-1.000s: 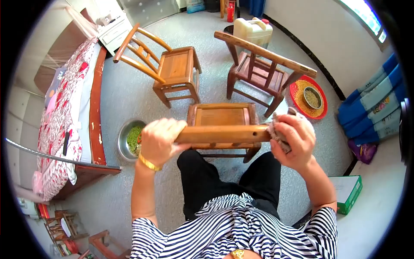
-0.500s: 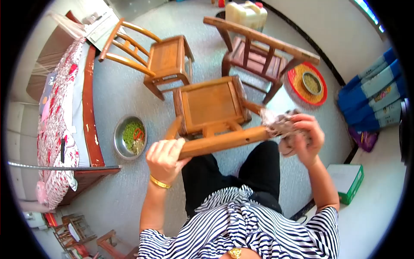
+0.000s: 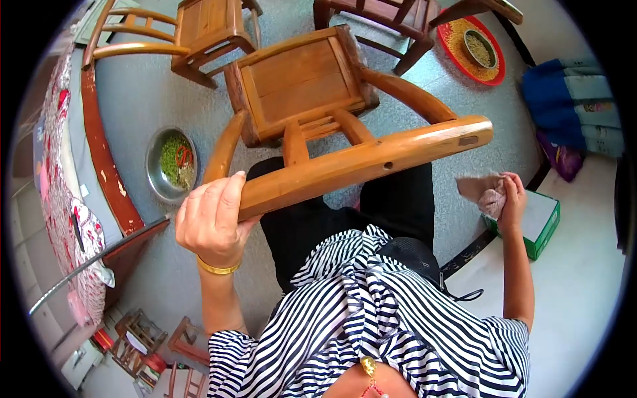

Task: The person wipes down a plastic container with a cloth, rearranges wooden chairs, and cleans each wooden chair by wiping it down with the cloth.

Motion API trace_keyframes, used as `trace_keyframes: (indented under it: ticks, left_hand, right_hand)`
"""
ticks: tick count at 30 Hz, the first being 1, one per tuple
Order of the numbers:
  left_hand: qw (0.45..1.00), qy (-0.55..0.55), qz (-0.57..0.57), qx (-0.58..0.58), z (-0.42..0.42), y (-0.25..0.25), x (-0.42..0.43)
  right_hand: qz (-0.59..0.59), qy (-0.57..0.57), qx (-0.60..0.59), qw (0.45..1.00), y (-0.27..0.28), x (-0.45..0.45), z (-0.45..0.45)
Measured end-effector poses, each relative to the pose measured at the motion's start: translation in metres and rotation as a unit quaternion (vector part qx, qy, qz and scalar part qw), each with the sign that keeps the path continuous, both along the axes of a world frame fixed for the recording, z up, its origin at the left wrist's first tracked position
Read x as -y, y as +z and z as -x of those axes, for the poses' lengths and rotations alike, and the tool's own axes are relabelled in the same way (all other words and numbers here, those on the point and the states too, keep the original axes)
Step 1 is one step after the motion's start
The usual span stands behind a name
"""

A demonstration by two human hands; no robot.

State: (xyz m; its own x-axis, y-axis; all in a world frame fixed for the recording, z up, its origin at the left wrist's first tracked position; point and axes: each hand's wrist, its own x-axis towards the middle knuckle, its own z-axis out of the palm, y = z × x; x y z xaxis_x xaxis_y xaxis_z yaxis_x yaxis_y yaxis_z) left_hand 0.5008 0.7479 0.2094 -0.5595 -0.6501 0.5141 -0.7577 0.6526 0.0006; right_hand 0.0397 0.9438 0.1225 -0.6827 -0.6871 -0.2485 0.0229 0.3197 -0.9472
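A wooden chair (image 3: 292, 79) stands in front of me with its backrest toward my body. My left hand (image 3: 215, 215) is wrapped round the left end of the chair's top rail (image 3: 358, 162). Out to the right, apart from the chair, my right hand (image 3: 512, 202) grips a crumpled greyish-pink cloth (image 3: 488, 194), part of which hangs loose to the left. The right end of the rail is bare, showing a dark joint mark. My left fingers hide the rail's other end.
Two more chairs, a light brown one (image 3: 209, 30) and a darker one (image 3: 391, 20), stand beyond. A metal bowl of green pieces (image 3: 156, 182) sits left on the floor near the bed (image 3: 106, 159). At right are a red tray (image 3: 494, 81), blue fabric (image 3: 564, 106) and a green-and-white box (image 3: 547, 229).
My right hand has come off the rail's right end with the cloth and moved right and down. My left hand still holds the rail. The view has tilted lower, and the chair appears larger.
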Motion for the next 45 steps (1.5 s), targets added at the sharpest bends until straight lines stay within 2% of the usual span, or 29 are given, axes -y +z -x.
trace_keyframes:
  ticks: [2, 4, 8, 10, 12, 14, 16, 17, 19, 21, 25, 27, 28, 30, 32, 34, 36, 37, 38, 40, 42, 43, 44, 45]
  left_hand:
    - [1.0, -0.007, -0.016, 0.011, -0.001, 0.003, 0.0]
    - [0.999, -0.021, -0.038, 0.007, 0.0, 0.01, 0.001]
    - [0.994, -0.064, -0.075, -0.043, -0.007, 0.011, 0.005]
    - [0.996, -0.053, -0.062, -0.043, -0.009, 0.007, 0.009]
    - [0.998, -0.036, -0.036, -0.023, -0.011, 0.008, 0.014]
    - [0.999, -0.029, -0.015, -0.035, -0.013, 0.008, 0.02]
    - [0.998, -0.019, -0.056, -0.025, -0.016, 0.009, 0.023]
    - [0.998, -0.021, -0.046, -0.033, -0.017, 0.007, 0.027]
    - [0.999, -0.025, -0.022, -0.04, -0.02, 0.001, 0.035]
    - [0.998, -0.03, -0.001, -0.046, -0.02, -0.001, 0.042]
    - [0.998, -0.025, -0.002, -0.049, -0.022, -0.002, 0.056]
    - [0.998, -0.03, 0.009, -0.056, -0.02, -0.002, 0.063]
    - [0.997, -0.04, 0.017, -0.06, -0.021, -0.002, 0.068]
    - [0.999, -0.033, 0.014, -0.038, -0.021, -0.005, 0.075]
    - [0.998, -0.046, 0.015, -0.028, -0.019, -0.004, 0.084]
    - [0.999, -0.046, 0.022, -0.018, -0.017, -0.007, 0.088]
    - [0.997, -0.067, 0.015, -0.026, -0.016, -0.009, 0.091]
    - [0.993, -0.094, 0.067, -0.036, -0.017, -0.009, 0.093]
    - [0.994, -0.089, 0.063, -0.033, -0.022, -0.008, 0.087]
    - [0.982, -0.099, 0.107, -0.117, -0.037, 0.0, 0.071]
    - [0.956, -0.016, 0.037, -0.289, -0.06, -0.023, 0.034]
    - [0.919, 0.031, -0.004, -0.394, -0.075, -0.052, 0.017]
    - [0.843, 0.151, -0.105, -0.505, -0.094, -0.094, -0.006]
    - [0.757, 0.253, -0.204, -0.567, -0.108, -0.125, -0.028]
  right_hand:
    - [-0.025, 0.013, 0.037, 0.999, 0.004, 0.007, -0.01]
    - [-0.021, 0.049, 0.021, 0.998, 0.014, 0.026, -0.025]
    - [0.001, 0.134, -0.066, 0.989, 0.033, 0.068, -0.04]
    - [0.036, 0.183, -0.188, 0.964, 0.041, 0.087, -0.04]
    - [0.058, 0.181, -0.227, 0.955, 0.049, 0.105, -0.037]
    - [0.112, 0.154, -0.401, 0.896, 0.075, 0.126, -0.042]
    - [0.147, 0.148, -0.589, 0.781, 0.108, 0.157, -0.047]
    - [0.155, 0.144, -0.643, 0.736, 0.12, 0.174, -0.047]
    - [0.092, 0.12, -0.711, 0.687, 0.133, 0.207, -0.049]
    - [0.067, 0.094, -0.793, 0.599, 0.138, 0.249, -0.045]
    - [0.015, 0.114, -0.819, 0.562, 0.14, 0.321, -0.038]
    - [-0.195, 0.218, -0.768, 0.57, 0.148, 0.341, -0.043]
    - [-0.189, 0.219, -0.77, 0.568, 0.153, 0.347, -0.046]
    - [-0.263, 0.286, -0.717, 0.579, 0.159, 0.35, -0.049]
    - [-0.237, 0.281, -0.731, 0.575, 0.156, 0.354, -0.041]
    - [-0.282, 0.273, -0.729, 0.561, 0.153, 0.358, -0.04]
    - [-0.269, 0.269, -0.731, 0.566, 0.147, 0.353, -0.039]
    - [-0.259, 0.261, -0.734, 0.571, 0.146, 0.353, -0.036]
    - [-0.248, 0.252, -0.737, 0.577, 0.145, 0.355, -0.034]
    - [-0.235, 0.267, -0.736, 0.575, 0.147, 0.353, -0.032]
    - [-0.237, 0.271, -0.719, 0.595, 0.149, 0.35, -0.033]
    - [-0.222, 0.266, -0.738, 0.579, 0.146, 0.349, -0.029]
    - [-0.224, 0.266, -0.736, 0.581, 0.143, 0.347, -0.026]
    - [-0.187, 0.262, -0.75, 0.578, 0.14, 0.344, -0.023]
